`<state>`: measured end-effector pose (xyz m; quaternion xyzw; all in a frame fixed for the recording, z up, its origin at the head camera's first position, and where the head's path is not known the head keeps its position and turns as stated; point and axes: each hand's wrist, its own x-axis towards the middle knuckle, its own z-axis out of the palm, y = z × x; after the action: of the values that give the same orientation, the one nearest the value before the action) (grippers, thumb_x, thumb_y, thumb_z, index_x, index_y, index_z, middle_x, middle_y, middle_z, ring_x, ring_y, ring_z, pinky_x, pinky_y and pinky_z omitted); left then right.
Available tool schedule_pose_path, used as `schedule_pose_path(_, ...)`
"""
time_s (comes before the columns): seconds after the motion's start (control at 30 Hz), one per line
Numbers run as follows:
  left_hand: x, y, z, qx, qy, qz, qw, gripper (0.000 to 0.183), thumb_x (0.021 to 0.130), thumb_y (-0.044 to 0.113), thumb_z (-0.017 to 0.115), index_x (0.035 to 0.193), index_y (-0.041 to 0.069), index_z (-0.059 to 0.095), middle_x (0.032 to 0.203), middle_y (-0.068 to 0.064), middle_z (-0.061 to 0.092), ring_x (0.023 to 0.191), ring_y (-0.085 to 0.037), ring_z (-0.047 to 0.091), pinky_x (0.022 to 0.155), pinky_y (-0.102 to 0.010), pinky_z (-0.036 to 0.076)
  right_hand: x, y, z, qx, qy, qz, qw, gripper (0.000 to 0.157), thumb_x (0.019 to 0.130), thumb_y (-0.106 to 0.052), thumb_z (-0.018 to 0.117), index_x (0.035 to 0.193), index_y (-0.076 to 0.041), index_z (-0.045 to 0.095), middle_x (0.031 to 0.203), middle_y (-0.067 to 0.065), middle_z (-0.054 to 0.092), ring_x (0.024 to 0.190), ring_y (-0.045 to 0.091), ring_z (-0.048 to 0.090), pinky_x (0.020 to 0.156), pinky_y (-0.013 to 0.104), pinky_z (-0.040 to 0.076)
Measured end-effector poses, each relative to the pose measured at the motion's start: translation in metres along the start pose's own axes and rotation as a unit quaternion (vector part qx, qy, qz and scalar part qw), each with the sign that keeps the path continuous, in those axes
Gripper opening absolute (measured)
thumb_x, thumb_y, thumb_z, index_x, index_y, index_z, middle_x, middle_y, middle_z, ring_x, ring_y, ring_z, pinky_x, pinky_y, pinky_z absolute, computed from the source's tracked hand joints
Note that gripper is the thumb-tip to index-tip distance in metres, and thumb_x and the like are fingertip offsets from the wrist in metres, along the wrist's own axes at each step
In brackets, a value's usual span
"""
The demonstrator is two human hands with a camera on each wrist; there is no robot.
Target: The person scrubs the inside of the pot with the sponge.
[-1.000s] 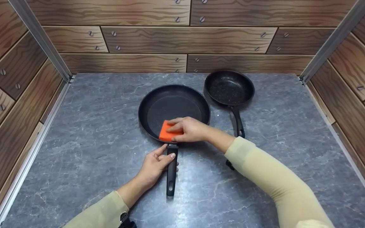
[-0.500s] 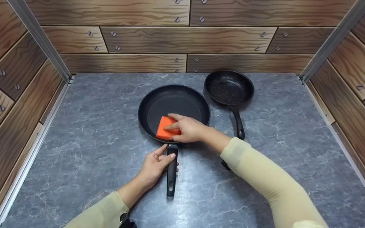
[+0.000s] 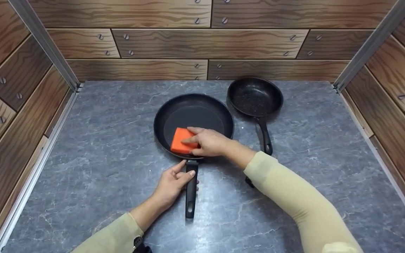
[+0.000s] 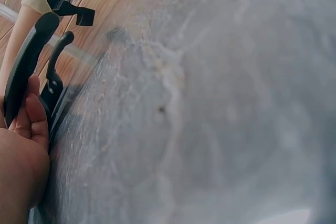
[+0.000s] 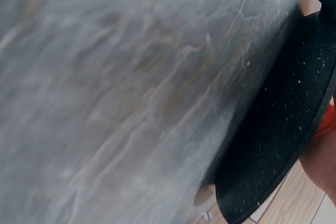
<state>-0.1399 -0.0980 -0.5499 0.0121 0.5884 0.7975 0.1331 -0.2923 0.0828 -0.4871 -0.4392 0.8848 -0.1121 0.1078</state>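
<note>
A large black frying pan lies on the grey marbled tabletop, its handle pointing toward the person. My left hand grips that handle near the pan, thumb on top and fingers beneath; the left wrist view shows the fingers curled under the handle. Inside the pan, at its near left part, an orange sponge rests against the surface. My right hand holds this sponge, fingers spread over its top and thumb at its near side. A speckled outer pan wall partly hides sponge and hand in the right wrist view.
A smaller speckled black frying pan stands just right of the large one, its handle running toward the right forearm. Wood-patterned panels enclose the tabletop at the back and both sides.
The right hand has slid the orange sponge slightly left and away from the person inside the pan. The left hand keeps its hold on the handle, and both pans stay in place.
</note>
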Motion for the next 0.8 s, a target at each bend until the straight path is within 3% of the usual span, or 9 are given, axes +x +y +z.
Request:
schedule_pose_path(0.4, 0.0, 0.001, 0.0, 0.0, 0.005, -0.007, 1.0, 0.081, 0.103, 0.009, 0.069, 0.162, -0.014, 0.019, 0.093, -0.023, 0.077, 0.075, -0.023, 0.078, 0.073, -0.032, 0.064, 0.03, 0.003, 0.004, -0.028, 0.005, -0.008, 1.0, 0.053, 0.106, -0.039, 0.063, 0.158, -0.03, 0.054, 0.17, 0.022, 0.03, 0.154, 0.039, 0.035, 0.121, 0.052, 0.038)
schedule_pose_path(0.8, -0.001, 0.001, -0.001, -0.003, 0.003, -0.006, 1.0, 0.082, 0.104, 0.011, 0.069, 0.162, -0.013, 0.018, 0.09, -0.02, 0.078, 0.074, -0.022, 0.078, 0.072, -0.034, 0.065, 0.051, 0.005, 0.001, -0.029, 0.0, 0.027, 0.999, 0.054, 0.11, -0.044, 0.057, 0.161, -0.031, 0.048, 0.173, 0.02, 0.024, 0.157, 0.038, 0.029, 0.126, 0.052, 0.03)
